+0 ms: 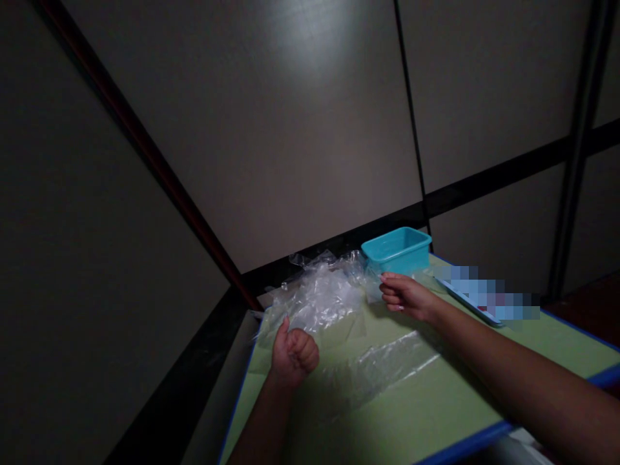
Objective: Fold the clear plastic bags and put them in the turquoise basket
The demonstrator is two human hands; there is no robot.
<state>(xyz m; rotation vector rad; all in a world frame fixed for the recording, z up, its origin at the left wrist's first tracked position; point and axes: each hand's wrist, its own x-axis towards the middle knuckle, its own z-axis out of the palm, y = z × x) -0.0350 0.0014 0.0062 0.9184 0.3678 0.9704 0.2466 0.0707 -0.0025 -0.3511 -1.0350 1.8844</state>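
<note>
My right hand [405, 297] is closed in a pinch above the table, in front of the turquoise tub. Thin clear plastic [373, 288] shows at its fingertips, apparently a clear plastic bag. Fingers curled and thumb pointing up, my left hand [294, 354] is over the left part of the table, and I see nothing in it. Just beyond it lies a heap of crumpled clear plastic bags [327, 300]. Another clear plastic bag [392, 363] lies flat on the table between my forearms.
The turquoise tub [409, 259] stands at the table's far edge by the wall. To its right lies a flat, blue-edged item [467, 301], mostly blurred out. The table [387, 423] has a pale green top with blue edging. Wall panels [320, 155] rise behind it.
</note>
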